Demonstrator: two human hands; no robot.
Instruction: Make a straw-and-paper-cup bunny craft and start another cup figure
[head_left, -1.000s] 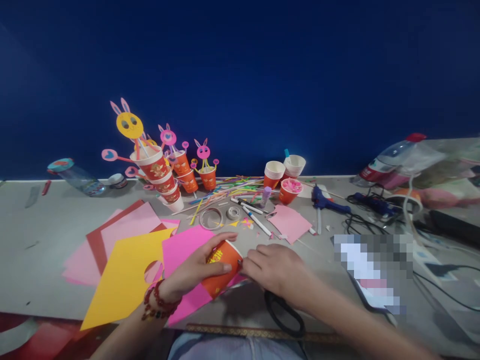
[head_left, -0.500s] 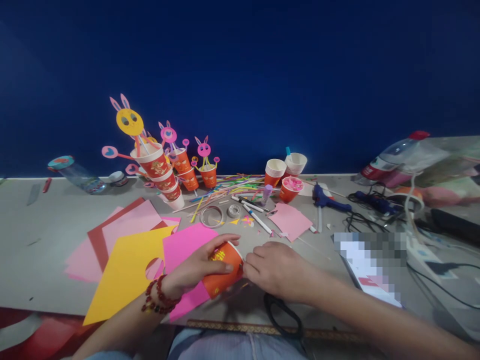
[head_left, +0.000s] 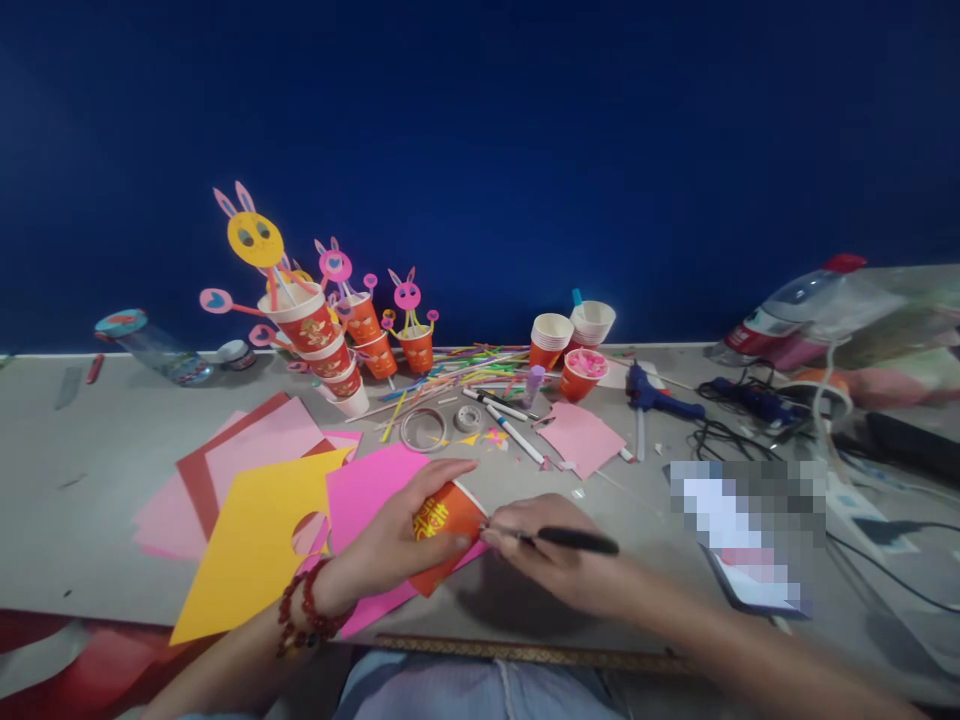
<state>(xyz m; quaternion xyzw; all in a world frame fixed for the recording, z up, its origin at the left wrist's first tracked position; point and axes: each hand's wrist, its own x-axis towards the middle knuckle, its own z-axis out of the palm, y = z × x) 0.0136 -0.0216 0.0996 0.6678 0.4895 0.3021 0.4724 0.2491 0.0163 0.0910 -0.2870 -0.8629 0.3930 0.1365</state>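
Note:
An orange-red paper cup with yellow print (head_left: 454, 520) lies tilted on its side in my left hand (head_left: 405, 530), whose thumb and fingers wrap round it. My right hand (head_left: 555, 545) is closed round a pair of scissors with black handles (head_left: 579, 540), seen edge-on. The handles point right, and the tip end meets the cup near its rim, largely hidden by the fingers. Under the left hand is a bright pink sheet (head_left: 367, 490), beside a yellow sheet (head_left: 247, 540) with a round hole.
Decorated cups with rabbit faces (head_left: 307, 330) stand at the back left. Behind the hands are colourful sticks (head_left: 480, 372), tape rolls (head_left: 424, 429), markers (head_left: 514, 435) and stacked cups (head_left: 551, 340). To the right lie a blue glue gun (head_left: 660, 397), cables and a phone (head_left: 750, 560).
The scissors' black handles, earlier hanging below my right hand, have swung up level with it. My right hand has turned and moved slightly down; my left hand keeps hold of the cup.

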